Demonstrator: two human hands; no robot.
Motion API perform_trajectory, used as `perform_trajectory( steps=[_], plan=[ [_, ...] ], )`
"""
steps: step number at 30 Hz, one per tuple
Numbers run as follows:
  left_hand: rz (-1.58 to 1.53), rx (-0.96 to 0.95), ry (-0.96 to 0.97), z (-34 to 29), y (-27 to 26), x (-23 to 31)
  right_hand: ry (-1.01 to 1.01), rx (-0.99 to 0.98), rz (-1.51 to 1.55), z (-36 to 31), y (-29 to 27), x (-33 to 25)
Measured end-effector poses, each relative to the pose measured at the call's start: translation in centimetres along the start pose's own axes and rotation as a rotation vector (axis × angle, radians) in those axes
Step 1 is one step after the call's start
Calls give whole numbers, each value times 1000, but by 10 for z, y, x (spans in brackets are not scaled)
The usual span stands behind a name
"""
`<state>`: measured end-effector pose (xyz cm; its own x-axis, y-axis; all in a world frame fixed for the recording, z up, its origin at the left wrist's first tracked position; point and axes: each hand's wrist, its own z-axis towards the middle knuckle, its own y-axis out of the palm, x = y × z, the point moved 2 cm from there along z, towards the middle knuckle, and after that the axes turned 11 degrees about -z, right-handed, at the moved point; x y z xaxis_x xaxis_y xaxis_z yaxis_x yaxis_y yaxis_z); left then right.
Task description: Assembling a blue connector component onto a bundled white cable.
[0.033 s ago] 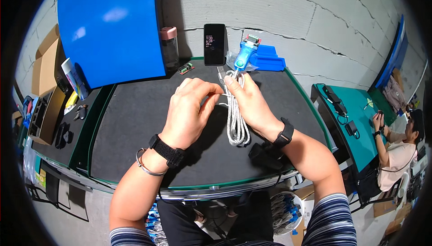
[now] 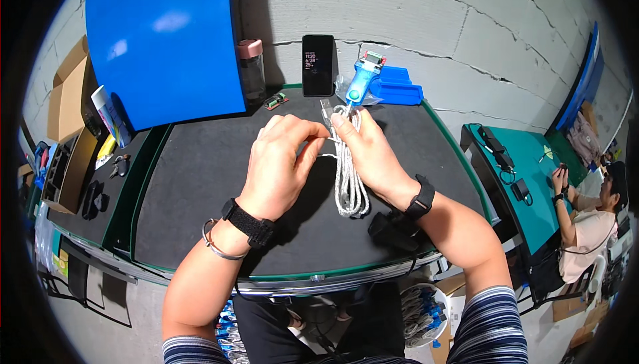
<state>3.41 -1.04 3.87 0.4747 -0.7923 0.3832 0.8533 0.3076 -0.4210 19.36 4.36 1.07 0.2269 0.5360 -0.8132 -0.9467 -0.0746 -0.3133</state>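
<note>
My right hand [image 2: 374, 154] is closed around a bundle of coiled, silvery-white cable [image 2: 351, 187], thumb lying across its upper part. From the top of the bundle rises a translucent blue connector [image 2: 361, 83] with a small green terminal block at its end. The cable's metal USB plug [image 2: 326, 108] sticks up just left of the right thumb. To the left, my left hand [image 2: 283, 154] is closed in a pinch on a thin white strand [image 2: 329, 156] at the bundle's side. Whether it is a tie or part of the cable, I cannot tell.
A phone [image 2: 318, 66], pink-lidded bottle [image 2: 251, 71], small green circuit board [image 2: 275, 101] and blue plastic tray [image 2: 397, 86] line the dark mat's back. A black object [image 2: 389, 232] lies below my right wrist. Another person [image 2: 592, 224] works at a green table [image 2: 509, 164] on the right.
</note>
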Motion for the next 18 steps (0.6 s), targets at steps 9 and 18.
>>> perform_trajectory(
  steps=[9, 18],
  plan=[
    [-18, 32, -16, 0, -1, 0, 44, -47, 169, -4, 6, -1],
    [-104, -100, -112, 0, 1, 0, 91, -12, 127, 0, 0, -1]
  ],
)
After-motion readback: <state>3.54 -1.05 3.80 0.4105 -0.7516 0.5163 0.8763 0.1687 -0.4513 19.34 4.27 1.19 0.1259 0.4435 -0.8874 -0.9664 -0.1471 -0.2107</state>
